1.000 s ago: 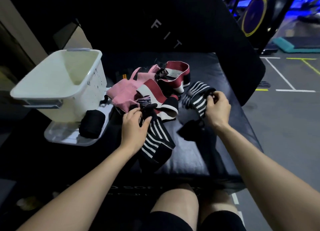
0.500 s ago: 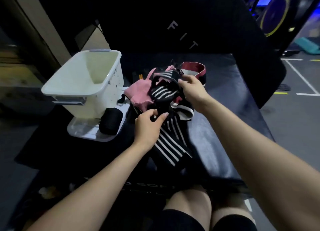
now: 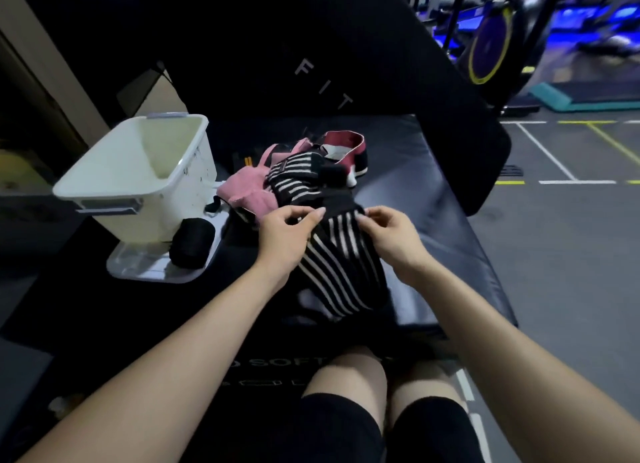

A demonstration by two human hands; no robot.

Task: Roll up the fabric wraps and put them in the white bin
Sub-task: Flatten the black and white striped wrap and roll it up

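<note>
1. The left hand (image 3: 282,240) is curled, thumb and fingertips pinching the upper edge of a black wrap with white stripes (image 3: 337,265).
2. The right hand (image 3: 389,239) pinches the same edge just beside it, fingers bent round the cloth; the two hands sit close together with the striped cloth between them.
3. That striped wrap hangs down from the hands toward the person's knees, lying over the front of the padded black desk (image 3: 433,220).
4. Behind the hands more of the striped cloth (image 3: 294,175) is piled on a heap, touching a pink wrap (image 3: 247,190) on the left and a red, white and black wrap (image 3: 344,150) at the back.
5. The white bin (image 3: 138,182) stands left of the heap, tilted, resting on a clear lid (image 3: 145,268).
6. A rolled black wrap (image 3: 192,242) lies on that lid, touching the front of the bin.
7. Gym machines (image 3: 502,46) stand far off at the right, on a grey floor with painted lines.
</note>
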